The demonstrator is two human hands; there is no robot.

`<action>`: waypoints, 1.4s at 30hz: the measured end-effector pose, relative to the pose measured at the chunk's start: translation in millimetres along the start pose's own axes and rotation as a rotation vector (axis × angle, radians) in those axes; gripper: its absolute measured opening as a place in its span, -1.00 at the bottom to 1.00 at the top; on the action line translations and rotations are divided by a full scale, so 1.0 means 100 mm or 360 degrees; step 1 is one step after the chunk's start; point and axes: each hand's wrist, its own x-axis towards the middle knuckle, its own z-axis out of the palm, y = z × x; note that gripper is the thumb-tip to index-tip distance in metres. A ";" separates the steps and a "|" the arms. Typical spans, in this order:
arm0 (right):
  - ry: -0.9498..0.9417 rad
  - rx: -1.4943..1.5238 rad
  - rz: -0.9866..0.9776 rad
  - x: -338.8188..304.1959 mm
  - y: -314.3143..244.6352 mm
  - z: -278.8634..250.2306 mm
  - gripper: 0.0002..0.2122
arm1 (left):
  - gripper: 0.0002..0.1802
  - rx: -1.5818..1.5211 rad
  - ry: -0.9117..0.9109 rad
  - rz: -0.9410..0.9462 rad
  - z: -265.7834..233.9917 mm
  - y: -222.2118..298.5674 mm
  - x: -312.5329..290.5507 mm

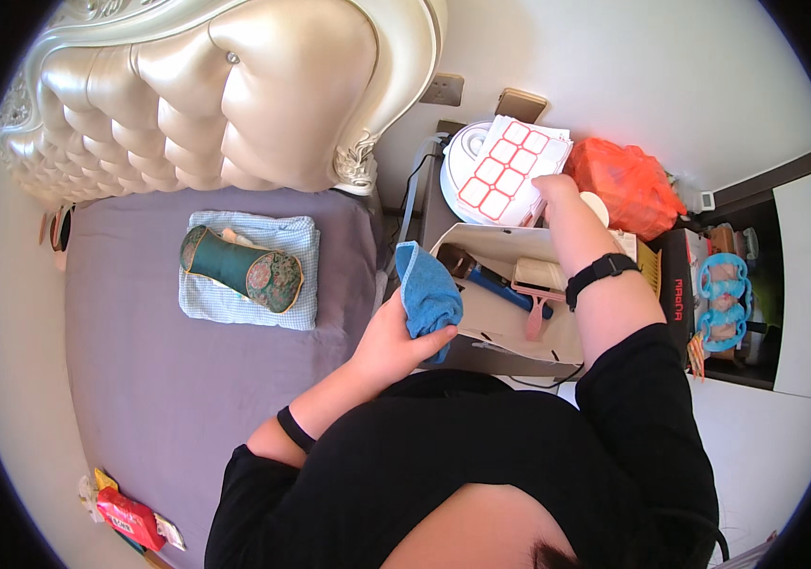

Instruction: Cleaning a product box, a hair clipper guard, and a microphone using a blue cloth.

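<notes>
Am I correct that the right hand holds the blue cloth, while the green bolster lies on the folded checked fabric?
Not quite: the head view shows the left hand holding the blue cloth. The green bolster does lie on the folded checked fabric.

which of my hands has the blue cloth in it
Your left hand holds the blue cloth; the right hand is instead at the edge of the red-patterned sheets.
</notes>
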 end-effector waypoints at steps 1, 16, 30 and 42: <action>0.0086 -0.0523 -0.0057 0.10 -0.03 -0.04 -0.70 | -0.44 -0.0015 -0.0023 0.0031 0.00 -0.01 0.00; 0.0119 -0.0536 -0.1085 -0.99 -0.54 -0.26 -0.66 | -0.48 0.0000 0.0016 0.0054 -0.02 -0.03 0.00; -0.0936 -0.2211 -0.0499 -2.03 0.42 -0.90 -0.65 | -0.51 -0.0233 0.0010 0.0080 0.03 -0.08 0.05; -0.0866 -0.2487 -0.0147 -1.58 0.85 -0.62 -0.37 | -0.52 -0.0158 0.0033 0.0198 0.01 -0.18 0.03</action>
